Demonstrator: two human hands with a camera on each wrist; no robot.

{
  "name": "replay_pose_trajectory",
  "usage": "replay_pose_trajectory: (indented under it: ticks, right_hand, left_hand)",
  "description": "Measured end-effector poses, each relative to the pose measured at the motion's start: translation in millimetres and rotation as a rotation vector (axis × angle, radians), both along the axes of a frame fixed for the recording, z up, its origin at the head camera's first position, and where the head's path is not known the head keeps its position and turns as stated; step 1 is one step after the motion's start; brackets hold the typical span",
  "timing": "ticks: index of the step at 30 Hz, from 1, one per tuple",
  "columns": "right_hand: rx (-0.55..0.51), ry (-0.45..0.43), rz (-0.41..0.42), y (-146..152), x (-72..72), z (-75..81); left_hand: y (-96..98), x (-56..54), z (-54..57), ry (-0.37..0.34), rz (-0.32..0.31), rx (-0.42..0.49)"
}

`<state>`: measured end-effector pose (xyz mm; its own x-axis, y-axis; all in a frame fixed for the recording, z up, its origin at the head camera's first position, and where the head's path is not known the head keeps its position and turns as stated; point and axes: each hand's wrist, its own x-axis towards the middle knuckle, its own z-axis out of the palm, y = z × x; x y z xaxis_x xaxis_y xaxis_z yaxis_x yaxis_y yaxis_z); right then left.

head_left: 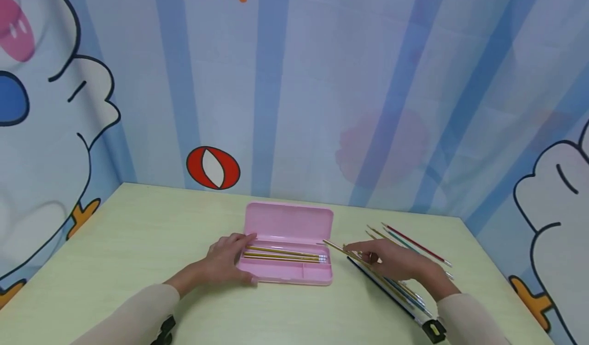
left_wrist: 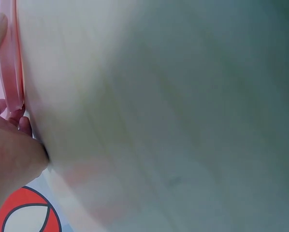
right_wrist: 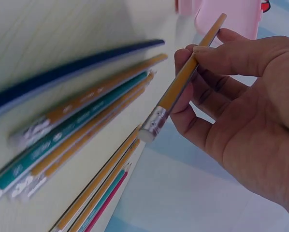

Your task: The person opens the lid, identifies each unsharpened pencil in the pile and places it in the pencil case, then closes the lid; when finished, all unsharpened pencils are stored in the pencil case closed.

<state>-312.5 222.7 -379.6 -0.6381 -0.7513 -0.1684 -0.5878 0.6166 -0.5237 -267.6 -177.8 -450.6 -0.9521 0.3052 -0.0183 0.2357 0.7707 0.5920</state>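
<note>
A pink pencil case [head_left: 280, 274] lies open on the table, its lid tipped back, with several yellow pencils [head_left: 280, 256] inside. My left hand [head_left: 224, 262] holds the case by its left end, thumb at the front edge and fingers toward the hinge. In the left wrist view, fingers [left_wrist: 15, 115] curl at the corner of the case. My right hand [head_left: 391, 258] pinches a yellow pencil [right_wrist: 179, 82] between thumb and fingers, above the loose pencils. Its silver eraser end [right_wrist: 154, 124] points back toward the wrist camera, while the other end reaches toward the case.
Below and beside my right hand lie several yellow pencils, a green pencil [right_wrist: 62, 137], a dark blue one [right_wrist: 72, 77] and a red pencil [head_left: 416, 244]. The pale table [head_left: 161, 222] ends at a blue striped cloth backdrop [head_left: 303, 105].
</note>
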Motion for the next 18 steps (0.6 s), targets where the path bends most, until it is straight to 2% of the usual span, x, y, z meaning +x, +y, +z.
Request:
replay_pose_trajectory:
  ticks: [6, 13, 18]
  right_hand:
    - [0.042, 0.061, 0.022, -28, -0.9, 7.7]
    - [0.053, 0.037, 0.069, -61, -1.5, 13.2]
    - [0.057, 0.069, 0.107, -79, -4.6, 12.1]
  left_hand:
    - [-0.9, -1.4, 0.3, 0.007, 0.009, 0.004]
    - [0.6, 1.6, -1.0, -0.022, 0.023, 0.007]
    - [1.9, 0.8, 0.7, -0.028, 0.032, 0.001]
